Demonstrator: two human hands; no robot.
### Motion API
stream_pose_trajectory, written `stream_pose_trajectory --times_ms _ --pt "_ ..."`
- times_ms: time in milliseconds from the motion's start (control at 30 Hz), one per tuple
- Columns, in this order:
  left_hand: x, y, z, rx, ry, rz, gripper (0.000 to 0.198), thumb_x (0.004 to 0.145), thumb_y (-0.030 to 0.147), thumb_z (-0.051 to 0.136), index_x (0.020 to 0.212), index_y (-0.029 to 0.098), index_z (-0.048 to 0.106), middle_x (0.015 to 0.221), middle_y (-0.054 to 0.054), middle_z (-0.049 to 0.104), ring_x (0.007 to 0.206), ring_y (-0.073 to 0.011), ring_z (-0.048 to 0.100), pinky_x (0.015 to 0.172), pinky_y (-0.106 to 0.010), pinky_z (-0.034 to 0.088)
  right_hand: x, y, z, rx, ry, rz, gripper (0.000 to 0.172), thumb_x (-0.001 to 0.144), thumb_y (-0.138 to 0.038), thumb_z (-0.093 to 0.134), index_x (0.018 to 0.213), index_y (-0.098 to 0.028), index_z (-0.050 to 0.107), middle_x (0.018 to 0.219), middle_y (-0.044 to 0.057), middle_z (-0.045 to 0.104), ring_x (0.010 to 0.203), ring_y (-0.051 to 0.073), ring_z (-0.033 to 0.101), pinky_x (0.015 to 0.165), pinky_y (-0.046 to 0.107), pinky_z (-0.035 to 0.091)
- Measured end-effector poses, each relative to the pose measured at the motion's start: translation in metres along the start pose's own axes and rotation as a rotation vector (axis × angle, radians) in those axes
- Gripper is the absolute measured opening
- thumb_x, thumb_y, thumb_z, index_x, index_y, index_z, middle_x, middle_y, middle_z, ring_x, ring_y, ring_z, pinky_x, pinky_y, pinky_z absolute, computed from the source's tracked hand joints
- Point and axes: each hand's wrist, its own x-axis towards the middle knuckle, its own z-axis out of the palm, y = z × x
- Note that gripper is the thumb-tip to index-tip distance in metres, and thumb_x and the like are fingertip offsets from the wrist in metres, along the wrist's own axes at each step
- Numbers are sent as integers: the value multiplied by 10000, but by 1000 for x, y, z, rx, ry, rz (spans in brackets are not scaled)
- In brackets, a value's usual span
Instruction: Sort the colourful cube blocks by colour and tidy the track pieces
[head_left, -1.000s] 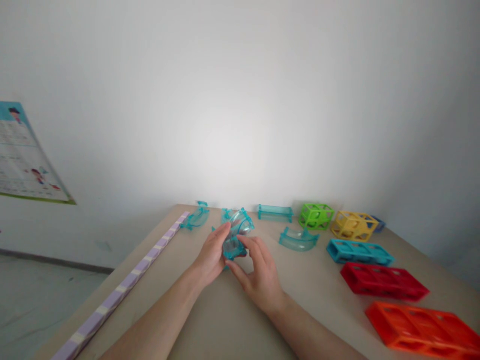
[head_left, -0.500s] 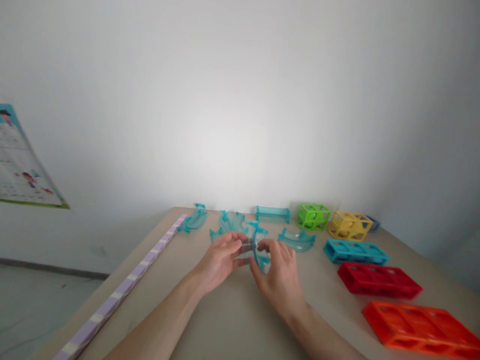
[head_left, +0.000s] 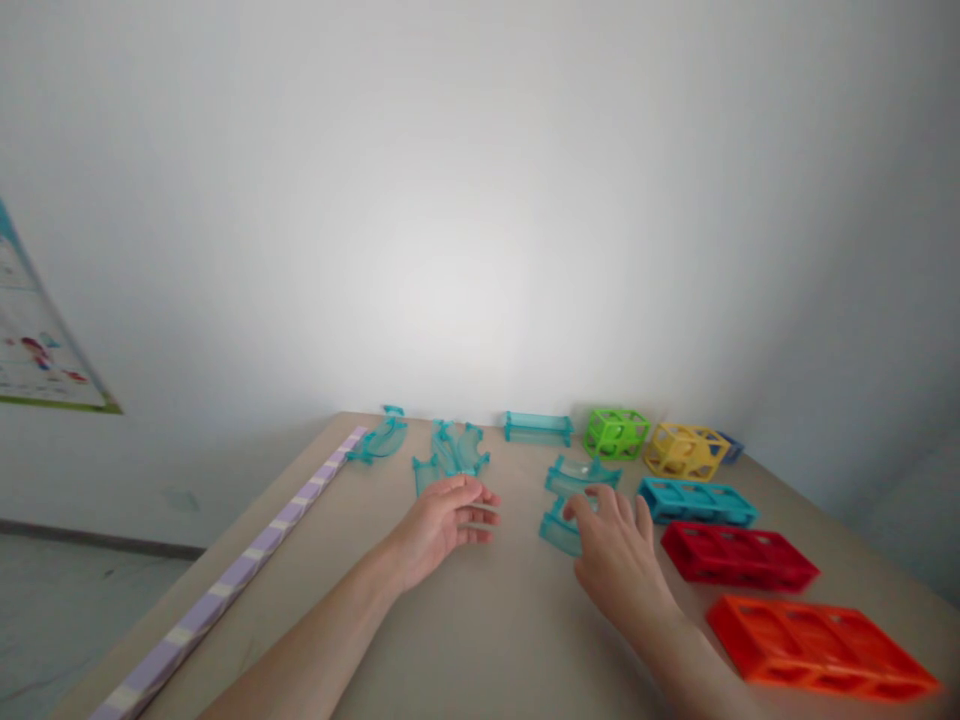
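Observation:
My left hand (head_left: 439, 530) hovers over the middle of the table, palm turned inward, its fingers apart and holding nothing. To its right, my right hand (head_left: 619, 555) has its thumb and fingers on a curved translucent teal track piece (head_left: 560, 530), low at the table surface; the hand hides part of this piece. Just behind it lies a similar curved teal piece (head_left: 581, 478). Beyond my left hand is a cluster of teal track pieces (head_left: 456, 450), some of them overlapping in view.
A curved teal piece (head_left: 382, 440) lies far left, a straight one (head_left: 538, 428) by the wall. Green (head_left: 616, 434), yellow (head_left: 686, 451), blue (head_left: 731, 447), teal (head_left: 699, 502), red (head_left: 741, 556) and orange (head_left: 821, 648) frame blocks line the right. A purple-and-white strip (head_left: 251, 555) runs along the left edge.
The curved teal piece, earlier upright between both hands, has gone right and down to the table with my right hand. My left hand stays near the middle, away from it.

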Motion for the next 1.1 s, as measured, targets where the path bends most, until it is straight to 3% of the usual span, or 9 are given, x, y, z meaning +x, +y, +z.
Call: stream_pose_trajectory --times_ms 133,300,567,733,833,1100 --pt "1 0 -1 16 21 7 163 770 283 676 796 131 624 956 -111 646 794 -201 649 692 -322 510 -14 -32 9 -89 73 38 593 703 9 482 1286 -71 550 1329 247 498 1272 393 419 1068 551 253" --pt "2 -3 -3 14 8 16 149 785 280 661 812 137 627 949 -98 643 780 -190 643 686 -318 507 -22 -52 24 -66 69 27 606 797 -153 520 1376 2 437 1440 282 384 1363 435 284 1097 557 225" --pt "1 -3 -2 36 -6 3 157 773 282 670 811 141 612 949 -96 637 765 -187 638 673 -313 498 -13 -39 21 -64 8 136 610 806 -270 587 1368 -64 469 1427 269 407 1360 450 277 1079 596 178" --pt "1 -2 -1 47 -9 4 141 781 270 654 810 140 607 949 -95 628 757 -183 632 666 -310 495 -2 -28 21 -67 75 124 728 847 -470 545 1438 -85 365 1465 255 354 1381 435 225 1073 649 53" --pt "2 -3 -2 46 -18 12 147 786 278 653 816 141 610 961 -102 629 757 -185 634 670 -317 495 7 -17 24 -76 77 179 720 878 -540 466 1434 -91 380 1484 246 329 1390 433 203 1066 656 29" --pt "1 -3 -2 66 -22 13 171 777 301 670 808 143 613 955 -96 632 744 -183 633 660 -318 493 20 -12 35 -55 3 256 680 916 -543 375 1432 -100 390 1452 265 369 1295 430 375 1042 650 114"
